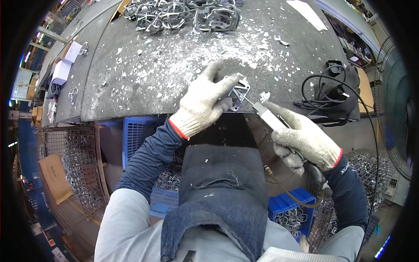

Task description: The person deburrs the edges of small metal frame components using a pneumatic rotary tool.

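My left hand (pixel 201 99), in a white knit glove with a red cuff edge, grips a small grey metal bracket-like frame (pixel 244 89) at the table's near edge. In my gloved right hand (pixel 309 139) is a silver air tool (pixel 269 118) with a thin metal tip. That tip points left and reaches into the frame's opening; whether it touches the metal I cannot tell. From the tool's rear end hangs a hose (pixel 301 202) with a brass fitting. My right fingers wrap round the tool's body and hide part of it.
White flakes (pixel 209 54) litter the dark tabletop (pixel 126 83). Similar metal frames (pixel 170 16) are piled at the far side. A black cable (pixel 312 77) and dark bag lie right, near a large fan (pixel 395 109). Below stand a blue bin (pixel 309 196) and wire baskets (pixel 80 166) of parts.
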`<state>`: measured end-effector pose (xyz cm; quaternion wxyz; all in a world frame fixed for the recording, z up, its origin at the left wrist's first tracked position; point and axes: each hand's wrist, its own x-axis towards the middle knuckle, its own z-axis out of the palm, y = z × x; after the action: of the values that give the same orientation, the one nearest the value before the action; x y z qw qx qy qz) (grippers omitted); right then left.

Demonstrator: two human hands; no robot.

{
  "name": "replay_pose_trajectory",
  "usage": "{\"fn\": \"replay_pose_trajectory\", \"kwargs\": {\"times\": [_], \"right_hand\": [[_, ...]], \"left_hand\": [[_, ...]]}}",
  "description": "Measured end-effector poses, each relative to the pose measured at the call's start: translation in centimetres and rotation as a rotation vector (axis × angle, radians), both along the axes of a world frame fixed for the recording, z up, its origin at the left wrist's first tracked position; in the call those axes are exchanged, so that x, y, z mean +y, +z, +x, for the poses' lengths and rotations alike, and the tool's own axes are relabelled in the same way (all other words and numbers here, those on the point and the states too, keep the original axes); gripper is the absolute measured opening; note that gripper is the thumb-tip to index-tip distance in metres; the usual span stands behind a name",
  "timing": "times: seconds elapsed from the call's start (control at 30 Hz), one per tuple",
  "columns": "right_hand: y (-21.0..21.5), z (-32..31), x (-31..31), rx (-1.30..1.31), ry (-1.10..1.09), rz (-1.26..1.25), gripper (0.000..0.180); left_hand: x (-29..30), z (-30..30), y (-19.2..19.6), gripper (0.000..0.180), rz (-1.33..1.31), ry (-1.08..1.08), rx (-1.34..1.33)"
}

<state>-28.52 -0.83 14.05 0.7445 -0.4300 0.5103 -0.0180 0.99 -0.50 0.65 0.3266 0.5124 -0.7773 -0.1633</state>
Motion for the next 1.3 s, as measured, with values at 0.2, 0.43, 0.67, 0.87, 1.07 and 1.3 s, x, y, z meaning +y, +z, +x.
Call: {"fn": "replay_pose_trajectory", "kwargs": {"times": [0.2,0.43,0.67,0.87,1.07,1.3], "right_hand": [[1.8,0.3,0.2,0.152,0.046,-0.124,0.088],[4.0,1.2,0.5,0.181,0.079,-0.055,0.084],[3.3,0.3,0.1,0.252,0.068,-0.115,0.085],[2.4,-0.1,1.2,0.154,-0.037,-0.045,0.082],[2.2,1.2,2.8,0.024,-0.104,0.060,0.083],[0.5,-0.3,4.2,-0.029,-0.100,0.177,0.084]], "left_hand": [[-0.2,0.6,-0.5,0.069,-0.033,-0.031,-0.006],[-0.3,0.6,-1.2,0.067,-0.097,-0.036,-0.045],[0.0,0.6,-1.1,0.068,-0.099,-0.038,-0.096],[-0.1,0.4,-1.0,0.067,-0.136,-0.044,-0.125],[-0.1,0.5,-0.7,0.069,-0.083,-0.057,-0.105],[-0.3,0.5,-0.8,0.067,-0.114,-0.070,-0.099]]}}
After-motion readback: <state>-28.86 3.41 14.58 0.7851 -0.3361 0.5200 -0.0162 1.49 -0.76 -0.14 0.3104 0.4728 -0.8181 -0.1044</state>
